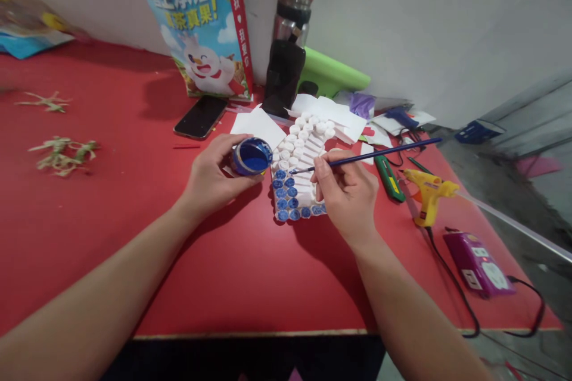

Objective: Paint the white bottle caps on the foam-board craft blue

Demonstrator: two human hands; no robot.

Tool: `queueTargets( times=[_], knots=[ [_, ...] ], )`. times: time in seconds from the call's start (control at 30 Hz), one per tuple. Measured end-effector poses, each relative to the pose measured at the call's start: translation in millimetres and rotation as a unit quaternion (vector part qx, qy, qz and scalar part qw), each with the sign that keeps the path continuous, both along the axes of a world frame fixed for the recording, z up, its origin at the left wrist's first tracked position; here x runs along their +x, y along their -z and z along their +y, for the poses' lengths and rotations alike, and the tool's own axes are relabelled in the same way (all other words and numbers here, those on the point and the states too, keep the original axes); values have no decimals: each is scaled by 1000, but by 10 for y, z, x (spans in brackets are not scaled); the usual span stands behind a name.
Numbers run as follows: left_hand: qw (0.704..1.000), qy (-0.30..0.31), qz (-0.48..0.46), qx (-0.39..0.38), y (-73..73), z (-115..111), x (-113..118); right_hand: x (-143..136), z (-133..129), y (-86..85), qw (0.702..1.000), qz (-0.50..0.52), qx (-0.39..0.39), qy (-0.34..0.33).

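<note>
My left hand (217, 169) is wrapped round a small open paint jar (254, 156) with blue paint inside, tilted toward the camera. In my right hand (346, 190) is a thin blue paintbrush (384, 153), pinched near its lower end. The brush tip reaches the left side of a white craft piece (306, 166) made of rolled paper coils and strips. Coils along its lower left and front edge are blue; those farther back are white. Part of the piece is hidden behind my right hand.
On the red table (241, 286) stand a printed paper bag (203, 30) and a steel flask (295, 0). A phone (201, 117) lies near the bag. To the right are a green utility knife (389, 178), a yellow glue gun (428, 193) and a purple power box (479, 265) with cords.
</note>
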State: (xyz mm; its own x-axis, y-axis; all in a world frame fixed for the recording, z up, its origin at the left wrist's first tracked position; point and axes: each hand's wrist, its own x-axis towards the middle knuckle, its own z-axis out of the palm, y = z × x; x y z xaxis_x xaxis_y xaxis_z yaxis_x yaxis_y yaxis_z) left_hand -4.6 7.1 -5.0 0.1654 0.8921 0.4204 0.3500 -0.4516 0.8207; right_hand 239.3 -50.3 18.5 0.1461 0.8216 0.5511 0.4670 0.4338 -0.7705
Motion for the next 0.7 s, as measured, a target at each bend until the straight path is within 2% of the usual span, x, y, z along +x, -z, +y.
queueTargets(
  times=[0.1, 0.7],
  knots=[
    [1000, -1, 1, 8, 5, -1, -6, -12, 1, 3, 1000, -10, 2, -10],
    [1000, -2, 7, 3, 22, 20, -20, 72, 40, 21, 999, -15, 4, 35]
  ],
)
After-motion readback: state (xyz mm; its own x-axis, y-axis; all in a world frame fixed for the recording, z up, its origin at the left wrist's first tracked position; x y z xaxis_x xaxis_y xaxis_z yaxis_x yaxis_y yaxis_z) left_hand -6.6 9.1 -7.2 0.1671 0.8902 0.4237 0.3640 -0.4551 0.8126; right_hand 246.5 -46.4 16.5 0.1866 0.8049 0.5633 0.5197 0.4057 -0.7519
